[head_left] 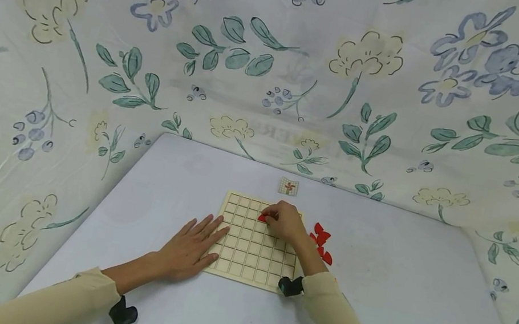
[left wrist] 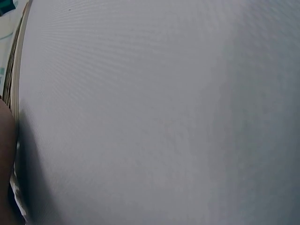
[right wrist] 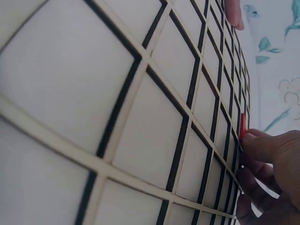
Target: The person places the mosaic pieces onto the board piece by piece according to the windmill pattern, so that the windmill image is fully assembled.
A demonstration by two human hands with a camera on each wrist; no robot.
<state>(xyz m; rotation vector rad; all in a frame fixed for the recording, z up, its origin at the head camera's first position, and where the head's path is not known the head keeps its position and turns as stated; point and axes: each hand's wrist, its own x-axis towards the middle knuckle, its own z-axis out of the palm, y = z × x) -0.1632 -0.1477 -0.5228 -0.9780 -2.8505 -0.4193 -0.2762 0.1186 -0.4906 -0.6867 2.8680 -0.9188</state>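
A pale wooden grid board [head_left: 242, 240] with square cells lies on the white table. The right hand [head_left: 284, 221] is over its upper part and pinches a small red piece [head_left: 262, 218] at a cell. In the right wrist view the thumb and fingers of that hand [right wrist: 269, 164] hold the red piece [right wrist: 242, 125] against the grid [right wrist: 187, 117]. The left hand [head_left: 189, 248] lies flat with spread fingers, its fingertips on the board's left edge. Only a dark part of the left hand [left wrist: 6, 154] shows at the edge of the left wrist view.
Several loose red pieces [head_left: 322, 238] lie just right of the board, partly behind the right forearm. A small patterned card [head_left: 289, 186] lies beyond the board's far edge. A floral cloth [head_left: 265, 70] hangs behind and beside the table [head_left: 401, 303].
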